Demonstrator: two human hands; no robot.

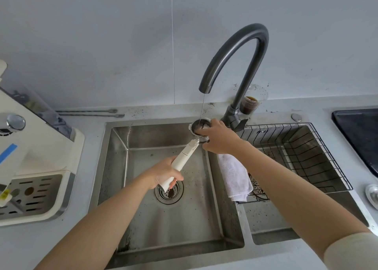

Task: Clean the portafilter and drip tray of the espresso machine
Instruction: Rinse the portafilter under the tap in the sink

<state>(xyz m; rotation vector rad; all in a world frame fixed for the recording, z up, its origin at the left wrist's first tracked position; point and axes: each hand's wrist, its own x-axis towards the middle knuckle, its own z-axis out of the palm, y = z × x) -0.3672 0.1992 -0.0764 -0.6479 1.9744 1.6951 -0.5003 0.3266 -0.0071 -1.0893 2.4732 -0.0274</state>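
Our left hand (165, 172) clamps the portafilter (199, 129) handle; its basket lies far-right under the faucet (235, 54), right hand (219, 137) fingers curled around it.

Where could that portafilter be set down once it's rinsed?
Bare patches: the counter in front of the espresso machine, and the left basin floor between the drain and the near wall. Crowded: round the faucet, a cup and the held portafilter; the wire basket occupies much of the right basin, a towel over its rim.
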